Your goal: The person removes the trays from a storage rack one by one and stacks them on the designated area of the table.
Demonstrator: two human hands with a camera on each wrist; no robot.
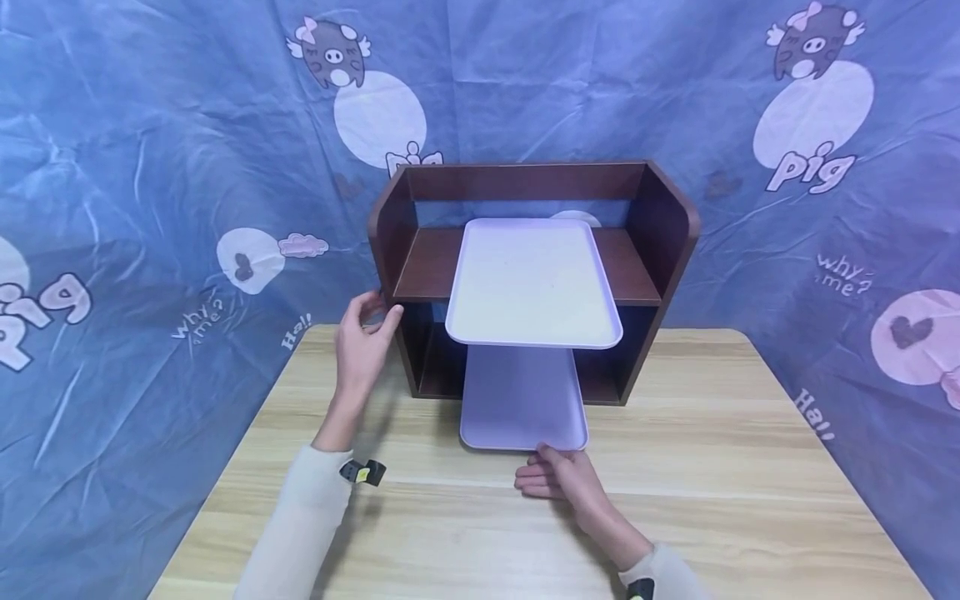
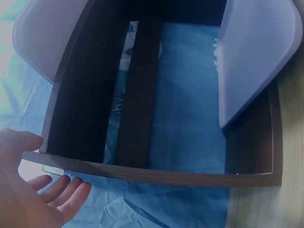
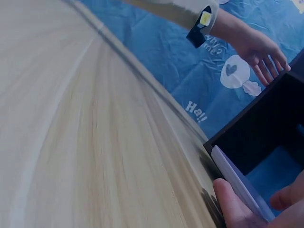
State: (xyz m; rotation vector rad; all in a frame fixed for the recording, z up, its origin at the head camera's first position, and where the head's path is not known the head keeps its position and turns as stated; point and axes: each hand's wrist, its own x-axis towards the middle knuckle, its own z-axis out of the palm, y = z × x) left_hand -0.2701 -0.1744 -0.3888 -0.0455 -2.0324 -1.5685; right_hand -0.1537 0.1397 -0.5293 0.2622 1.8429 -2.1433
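Note:
A dark brown two-tier wooden shelf point(image 1: 525, 182) stands on the table, with an upper white tray point(image 1: 534, 279) on its middle board, jutting out in front. The lower tray point(image 1: 522, 396), pale lilac in the shade, sticks out of the bottom compartment. My right hand point(image 1: 573, 483) pinches the lower tray's front edge, thumb above and fingers beneath; the right wrist view shows this tray edge-on point(image 3: 237, 183). At the shelf's left side panel point(image 2: 190, 176), my left hand point(image 1: 363, 342) has its thumb at the front edge and its loosely bent fingers outside.
A light wood-grain table point(image 1: 465, 517) carries the shelf near its back edge. Blue printed cloth point(image 1: 187, 167) hangs behind and on both sides, close to the table's edges. The upper tray overhangs the lower one and hides part of it. Black bands point(image 1: 363, 472) circle both wrists.

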